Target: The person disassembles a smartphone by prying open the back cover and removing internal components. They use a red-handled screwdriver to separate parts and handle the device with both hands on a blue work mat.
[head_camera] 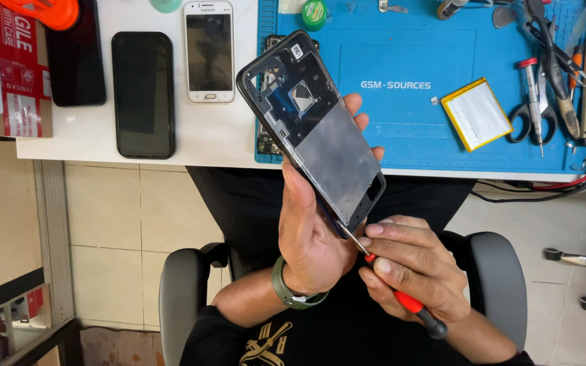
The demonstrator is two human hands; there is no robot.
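My left hand point(310, 230) holds an opened black phone frame point(313, 129), back side up, its grey metal plate and bare inner frame showing. It is tilted over my lap, just in front of the desk edge. My right hand point(415, 268) grips a red-handled screwdriver point(401, 295). Its thin metal tip touches the lower edge of the phone frame near my left palm. A green band sits on my left wrist.
A blue work mat point(408, 146) on the white desk carries a flat yellow-edged battery point(476, 113), scissors point(534, 118), tweezers and other tools at the right. Two black phones point(142, 93) and a white phone point(209, 51) lie to the left, beside a cardboard box point(8, 74). Chair armrests flank me.
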